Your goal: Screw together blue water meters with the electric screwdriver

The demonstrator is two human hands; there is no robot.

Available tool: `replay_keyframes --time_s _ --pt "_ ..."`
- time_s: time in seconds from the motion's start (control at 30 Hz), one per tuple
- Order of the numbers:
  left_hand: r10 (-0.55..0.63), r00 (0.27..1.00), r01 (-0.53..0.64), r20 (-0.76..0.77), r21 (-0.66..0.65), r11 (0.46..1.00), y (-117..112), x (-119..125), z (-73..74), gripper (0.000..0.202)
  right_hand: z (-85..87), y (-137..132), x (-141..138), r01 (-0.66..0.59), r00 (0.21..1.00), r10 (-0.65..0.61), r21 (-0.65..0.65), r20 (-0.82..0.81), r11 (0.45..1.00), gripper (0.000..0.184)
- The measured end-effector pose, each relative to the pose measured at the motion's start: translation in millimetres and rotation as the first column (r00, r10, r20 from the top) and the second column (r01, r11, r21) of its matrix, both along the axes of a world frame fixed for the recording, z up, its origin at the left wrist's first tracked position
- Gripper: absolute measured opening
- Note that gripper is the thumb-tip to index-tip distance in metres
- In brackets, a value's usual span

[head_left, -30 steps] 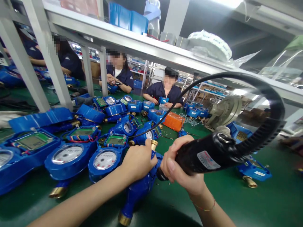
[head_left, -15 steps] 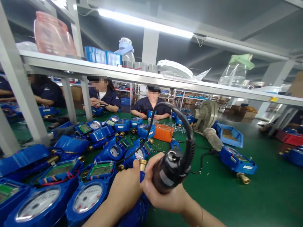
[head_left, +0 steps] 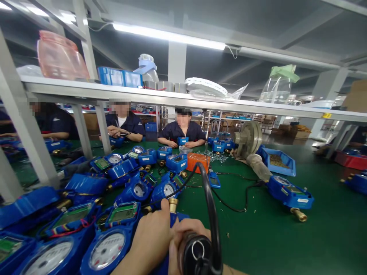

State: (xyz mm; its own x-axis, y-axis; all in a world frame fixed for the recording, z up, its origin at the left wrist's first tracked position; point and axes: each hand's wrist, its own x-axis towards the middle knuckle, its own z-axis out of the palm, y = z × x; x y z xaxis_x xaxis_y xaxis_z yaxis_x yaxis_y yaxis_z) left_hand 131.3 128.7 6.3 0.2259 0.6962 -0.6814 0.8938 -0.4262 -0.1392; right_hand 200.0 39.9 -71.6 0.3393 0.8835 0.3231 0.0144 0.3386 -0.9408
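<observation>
My left hand (head_left: 151, 233) is closed around a blue water meter (head_left: 175, 217) whose brass threaded end (head_left: 172, 205) sticks up beyond the thumb. Most of that meter is hidden beneath my hands. My right hand (head_left: 189, 229) grips a black corded electric screwdriver (head_left: 195, 252), seen from its cable end, right beside the left hand. Its tip is out of sight below the hand. To the left lie several more meters with round white dials, such as a near one (head_left: 107, 246) with a green circuit board (head_left: 123, 214) exposed.
A blower (head_left: 249, 137) stands behind a blue tray (head_left: 277, 162) of small brass-coloured screws. Another meter (head_left: 289, 193) lies at right on the green table. The screwdriver's cable (head_left: 210, 206) arches up. A shelf (head_left: 172, 94) crosses overhead. Co-workers sit opposite, one person (head_left: 183, 131) holding a meter.
My right hand and the screwdriver have moved down and a little left, with the cable end now lower. The left hand stays nearly in place. The view has shifted slightly.
</observation>
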Motion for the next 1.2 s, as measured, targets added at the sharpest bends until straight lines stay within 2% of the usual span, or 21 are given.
replay_keyframes --time_s 0.1,0.2,0.3,0.37,0.43,0.57,0.67,0.73,0.83,0.93,1.03,1.1,1.2 --pt "-0.021 0.999 0.02 0.027 0.046 0.999 0 -1 -3.9 0.037 2.8 6 0 -0.016 1.0 0.017 0.069 -0.014 0.998 0.03" --pt "-0.012 0.996 0.005 0.087 0.071 0.997 1 -4 -9.2 0.04 6.8 14 3 0.002 0.999 0.001 0.064 -0.052 0.998 0.026" --pt "0.034 0.998 -0.037 0.059 0.059 0.998 2 -5 -9.4 0.042 5.3 17 7 -0.072 0.996 0.076 0.074 -0.056 0.995 0.02" --pt "0.008 0.999 -0.01 0.045 0.058 0.998 2 -5 -8.6 0.043 4.1 16 9 -0.114 0.992 0.114 0.02 -0.052 0.993 0.018" --pt "-0.018 0.999 0.015 0.048 0.062 0.998 1 -6 -9.5 0.044 4.6 14 10 -0.101 0.993 0.102 0.016 -0.064 0.995 0.023" --pt "-0.015 1.0 0.013 0.019 0.108 0.994 0 -8 -16.3 0.044 8.2 14 9 -0.057 0.98 0.095 0.213 -0.177 0.975 0.031" --pt "-0.004 1.0 0.004 0.003 0.122 0.993 0 -6 -16.7 0.045 10.4 12 11 -0.156 0.947 0.215 0.245 -0.239 0.957 0.042" --pt "0.019 1.0 -0.02 0.016 0.097 0.995 0 -4 -12.8 0.044 12.3 9 14 -0.208 0.93 0.261 0.217 -0.258 0.954 0.046" --pt "0.011 1.0 -0.012 0.028 0.052 0.999 -1 -2 -6.5 0.044 15.8 6 22 -0.215 0.935 0.241 0.126 -0.261 0.969 0.05" --pt "0.025 0.998 -0.028 0.051 0.06 0.998 -1 -3 -5.8 0.038 15.6 8 26 -0.217 0.96 0.227 0.074 -0.166 0.973 0.041" --pt "0.062 0.993 -0.069 0.096 0.071 0.995 0 -6 -9.1 0.039 10.4 11 21 -0.183 0.976 0.197 0.141 -0.092 0.973 0.034" --pt "0.034 0.995 -0.04 0.089 0.072 0.997 1 -7 -10.8 0.048 8.0 12 17 -0.146 0.98 0.167 0.184 -0.106 0.972 0.034" --pt "-0.004 0.997 -0.001 0.073 0.07 0.998 2 -9 -12.2 0.054 9.6 13 15 -0.144 0.98 0.162 0.152 -0.112 0.978 0.036"
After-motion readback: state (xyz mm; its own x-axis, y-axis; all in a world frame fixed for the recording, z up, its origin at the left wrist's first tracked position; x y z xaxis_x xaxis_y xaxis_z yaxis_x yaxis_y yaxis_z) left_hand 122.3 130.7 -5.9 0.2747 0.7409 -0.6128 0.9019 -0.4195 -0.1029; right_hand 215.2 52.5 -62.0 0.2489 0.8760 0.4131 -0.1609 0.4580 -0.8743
